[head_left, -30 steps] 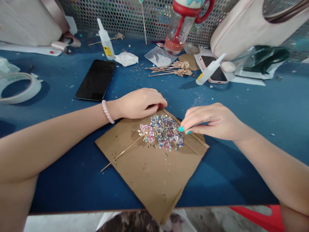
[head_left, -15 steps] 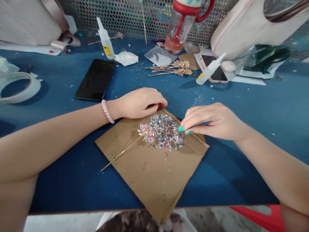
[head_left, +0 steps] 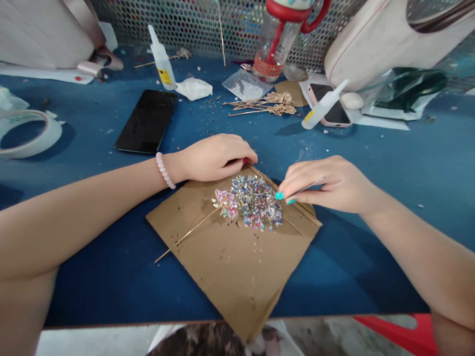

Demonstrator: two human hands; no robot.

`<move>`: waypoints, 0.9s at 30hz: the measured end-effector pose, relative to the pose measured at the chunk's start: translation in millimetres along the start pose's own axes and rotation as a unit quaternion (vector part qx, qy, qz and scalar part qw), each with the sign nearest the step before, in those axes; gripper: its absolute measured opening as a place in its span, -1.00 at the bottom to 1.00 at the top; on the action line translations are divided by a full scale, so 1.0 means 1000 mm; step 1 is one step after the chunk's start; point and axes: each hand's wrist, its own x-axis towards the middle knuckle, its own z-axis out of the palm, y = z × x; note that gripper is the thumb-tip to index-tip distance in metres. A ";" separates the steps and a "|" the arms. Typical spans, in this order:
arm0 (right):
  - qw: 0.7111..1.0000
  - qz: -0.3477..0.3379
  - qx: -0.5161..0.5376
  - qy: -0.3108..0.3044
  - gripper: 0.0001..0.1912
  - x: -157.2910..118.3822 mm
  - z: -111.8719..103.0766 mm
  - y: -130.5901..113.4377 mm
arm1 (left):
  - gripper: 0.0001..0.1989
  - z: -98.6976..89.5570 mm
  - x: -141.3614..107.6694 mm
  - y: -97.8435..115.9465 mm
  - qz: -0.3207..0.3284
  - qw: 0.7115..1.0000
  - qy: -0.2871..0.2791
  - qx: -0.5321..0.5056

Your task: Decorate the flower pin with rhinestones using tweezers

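Note:
My right hand [head_left: 322, 183] pinches a thin metal tool [head_left: 310, 185], its tip low at the right edge of a pile of small colourful shiny stones [head_left: 258, 202]. The pile lies on a brown cardboard sheet [head_left: 237, 262]. Against the pile's left side rests a hairpin [head_left: 226, 203] with a pink, stone-covered flower head; its gold stem points down-left past the cardboard edge. My left hand [head_left: 218, 157], fingers curled, rests on the cardboard's top corner; what its fingertips grip, if anything, is hidden.
Behind are a black phone [head_left: 147, 121], glue bottles [head_left: 162, 62] [head_left: 322, 106], gold hairpins [head_left: 267, 105], a small plastic bag [head_left: 247, 86], a pink phone [head_left: 336, 113] and a red-lidded cup [head_left: 272, 44]. A tape roll [head_left: 50, 136] sits at the left.
My right hand has shifted very slightly up with the thin tool. My left hand and the hairpin have stayed in place.

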 end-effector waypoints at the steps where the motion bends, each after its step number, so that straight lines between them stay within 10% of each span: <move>1: 1.000 0.000 0.002 0.000 -0.84 0.000 0.000 0.000 | -0.71 0.000 0.000 0.000 0.001 1.000 0.001 -0.001; 27: 1.000 0.006 -0.009 0.017 -0.93 0.000 0.003 -0.002 | -0.71 -0.001 0.000 0.001 -0.004 1.000 -0.005 0.002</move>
